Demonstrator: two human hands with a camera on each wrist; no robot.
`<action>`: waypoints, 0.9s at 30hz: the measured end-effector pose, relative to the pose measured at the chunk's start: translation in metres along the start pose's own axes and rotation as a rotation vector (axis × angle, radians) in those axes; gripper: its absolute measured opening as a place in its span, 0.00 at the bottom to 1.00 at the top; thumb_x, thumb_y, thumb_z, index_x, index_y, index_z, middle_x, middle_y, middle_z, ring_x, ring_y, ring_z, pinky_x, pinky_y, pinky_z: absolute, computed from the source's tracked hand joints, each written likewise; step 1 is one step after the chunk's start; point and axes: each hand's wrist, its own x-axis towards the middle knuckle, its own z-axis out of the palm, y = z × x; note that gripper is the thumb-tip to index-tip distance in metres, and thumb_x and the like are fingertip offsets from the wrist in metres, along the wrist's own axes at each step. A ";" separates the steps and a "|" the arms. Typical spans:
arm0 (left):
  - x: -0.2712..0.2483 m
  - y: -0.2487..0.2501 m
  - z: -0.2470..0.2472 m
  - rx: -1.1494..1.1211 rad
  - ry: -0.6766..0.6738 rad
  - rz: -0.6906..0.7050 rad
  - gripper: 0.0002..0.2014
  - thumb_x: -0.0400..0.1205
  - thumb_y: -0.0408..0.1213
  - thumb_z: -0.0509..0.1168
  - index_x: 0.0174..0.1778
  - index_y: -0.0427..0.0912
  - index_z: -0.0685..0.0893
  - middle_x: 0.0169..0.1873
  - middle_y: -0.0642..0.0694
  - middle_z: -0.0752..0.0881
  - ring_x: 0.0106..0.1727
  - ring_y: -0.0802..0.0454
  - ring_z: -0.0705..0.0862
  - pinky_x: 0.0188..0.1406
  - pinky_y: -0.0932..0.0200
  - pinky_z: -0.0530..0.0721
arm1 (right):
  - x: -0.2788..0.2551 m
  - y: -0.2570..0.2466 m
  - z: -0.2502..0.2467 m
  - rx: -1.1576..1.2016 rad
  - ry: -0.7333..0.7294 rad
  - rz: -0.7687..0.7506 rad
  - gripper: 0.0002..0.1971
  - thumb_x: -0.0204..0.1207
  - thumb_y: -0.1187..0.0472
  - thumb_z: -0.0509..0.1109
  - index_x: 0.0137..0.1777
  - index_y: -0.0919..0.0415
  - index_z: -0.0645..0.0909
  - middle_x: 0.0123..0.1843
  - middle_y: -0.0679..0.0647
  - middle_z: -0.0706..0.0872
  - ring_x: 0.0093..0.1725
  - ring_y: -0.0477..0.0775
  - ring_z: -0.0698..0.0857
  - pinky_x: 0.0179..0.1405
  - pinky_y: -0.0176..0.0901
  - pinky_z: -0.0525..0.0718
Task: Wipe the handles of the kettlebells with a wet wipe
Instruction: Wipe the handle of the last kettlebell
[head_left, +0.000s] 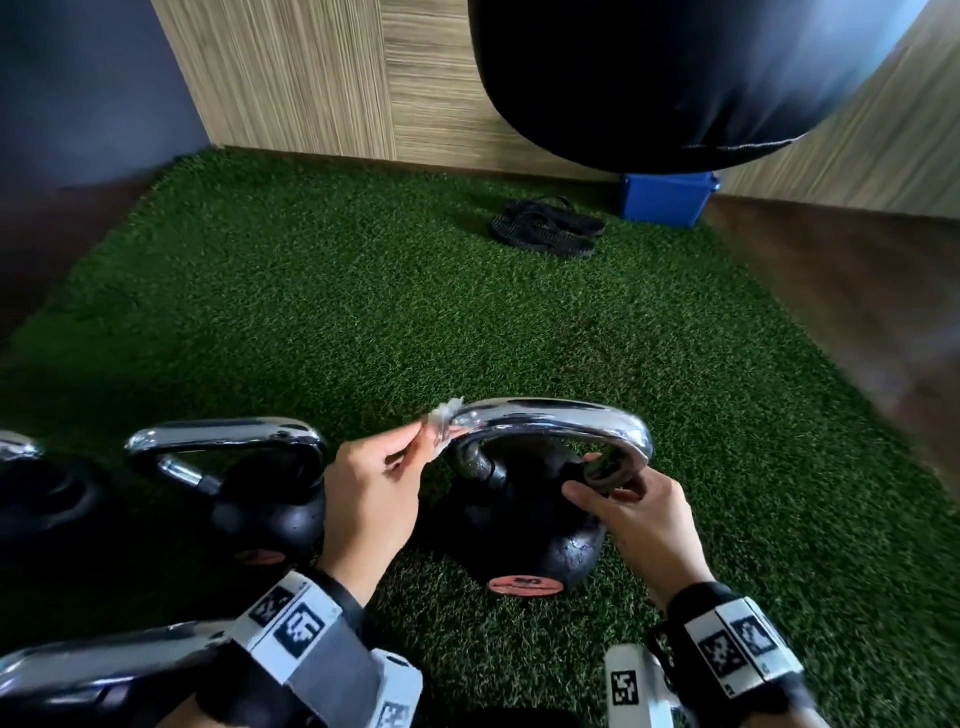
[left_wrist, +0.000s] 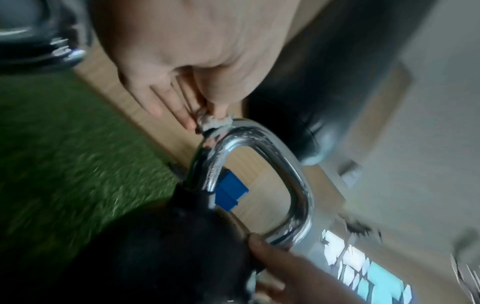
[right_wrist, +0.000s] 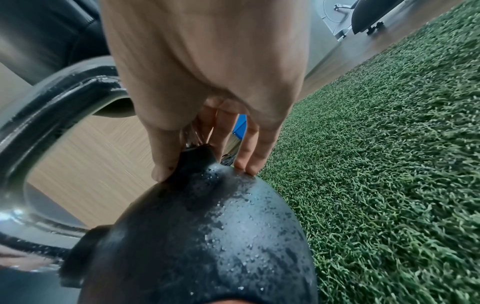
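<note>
A black cast-iron kettlebell (head_left: 524, 525) with a curved chrome handle (head_left: 550, 421) stands on the green artificial-grass floor (head_left: 363, 312), a round red label low on its near side. The left hand (head_left: 374, 488) pinches a small crumpled white wet wipe (head_left: 441, 418) between thumb and fingertips and holds it against the left bend of that handle; the left wrist view shows the wipe (left_wrist: 213, 121) bunched right at the corner where the chrome bar (left_wrist: 259, 148) turns downward. The right hand (head_left: 639, 514) grips the right leg of the same handle, thumb and fingers curled round it just above the ball; in the right wrist view the fingertips (right_wrist: 249, 164) touch the top of the black ball (right_wrist: 207, 236), which is speckled with water droplets.

To the left, just beside this weight, a second black kettlebell (head_left: 260, 499) with a chrome handle stands on the grass, and parts of two more chrome-handled weights show at the left edge and the lower left corner.

Farther back on the grass lies a coiled black strap (head_left: 545, 226). Beside it, against the wood-grain wall (head_left: 291, 73), sits a blue plastic box (head_left: 667, 200); what it holds cannot be seen. A large black punching bag (head_left: 675, 73) hangs above it.

Both wrists wear bands with printed black-and-white markers.
</note>
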 end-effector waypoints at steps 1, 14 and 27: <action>-0.001 -0.005 0.001 -0.061 -0.019 -0.063 0.13 0.81 0.53 0.71 0.57 0.52 0.93 0.44 0.73 0.89 0.42 0.69 0.91 0.33 0.82 0.77 | 0.000 0.000 0.000 0.001 0.000 0.000 0.29 0.56 0.38 0.86 0.58 0.46 0.89 0.46 0.40 0.94 0.49 0.40 0.92 0.58 0.56 0.90; -0.039 -0.050 0.040 -0.357 -0.065 -0.284 0.08 0.84 0.43 0.74 0.58 0.51 0.93 0.45 0.55 0.96 0.47 0.63 0.94 0.45 0.76 0.86 | 0.008 -0.009 -0.008 -0.101 -0.034 0.034 0.25 0.52 0.36 0.87 0.49 0.42 0.90 0.43 0.39 0.94 0.45 0.40 0.92 0.55 0.53 0.91; -0.001 -0.032 0.051 -0.070 -0.017 -0.064 0.21 0.72 0.62 0.78 0.46 0.48 0.97 0.30 0.61 0.93 0.29 0.62 0.91 0.24 0.62 0.84 | -0.030 -0.023 -0.037 -0.345 -0.180 -0.084 0.12 0.63 0.62 0.87 0.46 0.57 0.91 0.42 0.44 0.91 0.32 0.37 0.85 0.27 0.23 0.79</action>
